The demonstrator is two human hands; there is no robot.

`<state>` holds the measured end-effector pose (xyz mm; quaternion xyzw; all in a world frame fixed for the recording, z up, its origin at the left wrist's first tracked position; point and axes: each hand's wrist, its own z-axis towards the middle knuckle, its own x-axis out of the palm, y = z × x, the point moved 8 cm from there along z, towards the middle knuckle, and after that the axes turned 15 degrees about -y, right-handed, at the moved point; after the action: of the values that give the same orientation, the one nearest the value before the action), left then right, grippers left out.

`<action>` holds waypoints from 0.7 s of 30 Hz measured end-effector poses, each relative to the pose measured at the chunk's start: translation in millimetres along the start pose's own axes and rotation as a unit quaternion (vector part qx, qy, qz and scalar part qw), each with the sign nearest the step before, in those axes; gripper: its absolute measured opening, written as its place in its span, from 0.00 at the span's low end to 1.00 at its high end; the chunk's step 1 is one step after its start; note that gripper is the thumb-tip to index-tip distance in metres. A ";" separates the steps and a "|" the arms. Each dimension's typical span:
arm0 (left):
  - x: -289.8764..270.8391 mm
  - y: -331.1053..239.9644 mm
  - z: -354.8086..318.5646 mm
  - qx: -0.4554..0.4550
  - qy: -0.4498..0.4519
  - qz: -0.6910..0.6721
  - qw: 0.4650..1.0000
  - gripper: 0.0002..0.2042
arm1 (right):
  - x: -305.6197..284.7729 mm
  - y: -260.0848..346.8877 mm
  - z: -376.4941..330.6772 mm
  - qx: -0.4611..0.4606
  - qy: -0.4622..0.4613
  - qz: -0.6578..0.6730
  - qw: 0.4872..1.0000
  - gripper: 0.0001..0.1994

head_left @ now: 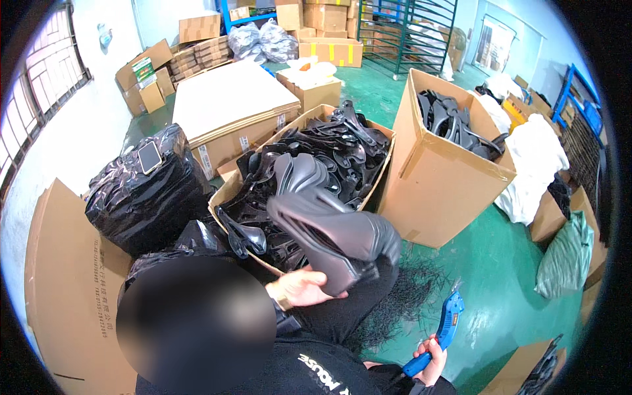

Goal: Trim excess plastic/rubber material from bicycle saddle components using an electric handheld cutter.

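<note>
My left hand point(304, 288) grips the near end of a black bicycle saddle point(355, 227), which is tilted and slightly smeared by motion. It hangs above my dark-clothed leg and the near edge of an open carton point(221, 195) heaped with more black saddle pieces point(299, 172). Lower right, the fingers of my right hand point(432, 363) wrap round the handle of a blue hand-held cutting tool point(450, 320). Its tip points up and away, apart from the saddle; the blade is too small to make out.
Thin black trimmings point(411, 299) litter the green floor beside my leg. A tall carton point(434, 178) of black pieces stands to the right. Left are a black plastic-wrapped bundle point(141, 191) with a phone point(149, 157) on top, and stacked cardboard point(230, 102). A dark blurred patch covers the lower left.
</note>
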<state>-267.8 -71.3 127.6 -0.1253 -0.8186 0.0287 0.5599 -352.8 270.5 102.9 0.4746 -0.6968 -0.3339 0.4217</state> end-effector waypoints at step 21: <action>71.4 77.8 40.1 -0.137 0.122 -0.028 0.983 0.31 | -11.0 -75.7 34.3 0.004 -0.013 -0.351 0.936 0.19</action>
<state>-315.8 24.6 163.1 -0.1803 -0.7438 -0.1148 0.6333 -352.9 258.4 20.0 0.6861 -0.4928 -0.4642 0.2663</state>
